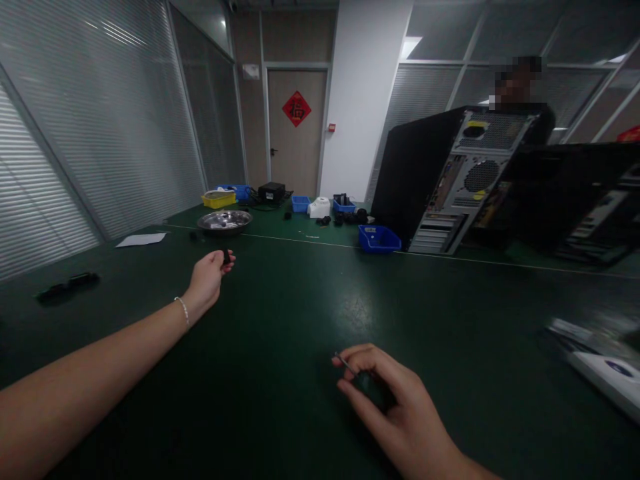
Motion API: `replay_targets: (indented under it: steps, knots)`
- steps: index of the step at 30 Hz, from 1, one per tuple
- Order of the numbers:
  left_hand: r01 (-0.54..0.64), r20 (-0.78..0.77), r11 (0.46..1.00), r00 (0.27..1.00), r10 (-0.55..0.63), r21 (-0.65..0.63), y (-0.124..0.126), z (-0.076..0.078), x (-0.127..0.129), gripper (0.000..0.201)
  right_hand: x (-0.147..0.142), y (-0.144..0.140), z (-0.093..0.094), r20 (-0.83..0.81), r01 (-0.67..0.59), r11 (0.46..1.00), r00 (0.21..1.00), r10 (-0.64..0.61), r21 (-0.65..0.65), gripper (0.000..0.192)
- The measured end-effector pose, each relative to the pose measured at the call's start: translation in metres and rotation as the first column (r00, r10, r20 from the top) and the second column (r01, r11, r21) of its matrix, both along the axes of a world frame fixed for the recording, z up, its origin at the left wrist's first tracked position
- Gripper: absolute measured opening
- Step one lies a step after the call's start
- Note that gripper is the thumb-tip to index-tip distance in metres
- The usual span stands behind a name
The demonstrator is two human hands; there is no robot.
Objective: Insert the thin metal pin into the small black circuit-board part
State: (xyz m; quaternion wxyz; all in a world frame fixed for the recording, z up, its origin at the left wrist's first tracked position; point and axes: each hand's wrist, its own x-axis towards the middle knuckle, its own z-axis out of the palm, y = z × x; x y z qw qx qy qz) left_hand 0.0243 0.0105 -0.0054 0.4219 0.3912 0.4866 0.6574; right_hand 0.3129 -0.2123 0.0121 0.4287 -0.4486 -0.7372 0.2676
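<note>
My left hand (pixel 209 272) is stretched out over the green table (pixel 280 300), its fingers closed on a small black piece (pixel 227 257) whose kind I cannot make out. Just beyond it stands a round metal bowl (pixel 225 223) with small things inside. Nearer to me, my right hand (pixel 385 393) pinches a thin metal piece (pixel 345 363) between its curled fingers; its exact kind is unclear. On the left of the table lie blurred dark parts (pixel 67 287).
A white sheet of paper (pixel 141 239) lies left of the bowl. Toward the back are a yellow basket (pixel 219 200), a black box (pixel 271 193) and a blue bin (pixel 379 240). A computer case (pixel 425 180) stands at right, a person behind it. A white box (pixel 607 373) sits near right.
</note>
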Motion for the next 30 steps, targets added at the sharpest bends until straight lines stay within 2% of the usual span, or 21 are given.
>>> replay_targets:
  steps: [7,10,12,15,18,20,22,27,30]
  knots:
    - [0.102,-0.015,0.994,0.995,-0.102,0.026,-0.009,0.002,0.01,0.014,0.001,0.0,0.001,-0.039,-0.027,0.999,0.999,0.025,-0.046,0.005]
    - [0.256,-0.046,0.967,0.966,-0.255,0.004,-0.026,0.006,0.023,0.018,0.001,0.0,0.0,-0.032,-0.02,0.997,0.999,0.017,-0.081,0.005]
    - [0.428,-0.109,0.903,0.896,-0.43,-0.042,-0.046,0.01,0.037,0.023,0.001,0.001,0.0,-0.021,-0.001,0.995,1.0,-0.001,-0.1,0.004]
    - [0.653,-0.244,0.745,0.708,-0.663,-0.134,-0.079,0.018,0.058,0.034,0.0,0.002,-0.001,0.002,0.029,0.992,1.0,-0.029,-0.121,0.004]
    - [0.763,-0.372,0.614,0.521,-0.768,-0.2,-0.109,0.026,0.071,0.04,0.0,0.003,-0.002,0.016,0.047,0.99,0.999,-0.045,-0.136,0.007]
    - [0.799,-0.445,0.547,0.408,-0.798,-0.249,-0.123,0.03,0.075,0.039,0.001,0.003,0.0,0.005,0.049,0.988,0.999,-0.049,-0.149,0.008]
    - [0.812,-0.473,0.518,0.356,-0.806,-0.27,-0.133,0.03,0.077,0.037,0.001,0.003,0.001,-0.026,0.036,0.987,0.999,-0.04,-0.159,0.009]
    - [0.833,-0.481,0.507,0.359,-0.8,-0.221,-0.14,0.026,0.08,0.029,0.0,0.002,0.003,-0.096,0.012,0.995,0.995,-0.022,-0.103,0.021]
    - [0.828,-0.553,0.534,0.367,-0.748,-0.172,-0.139,0.027,0.08,0.026,0.0,0.001,0.003,-0.088,0.0,0.996,0.996,-0.007,-0.085,0.022]
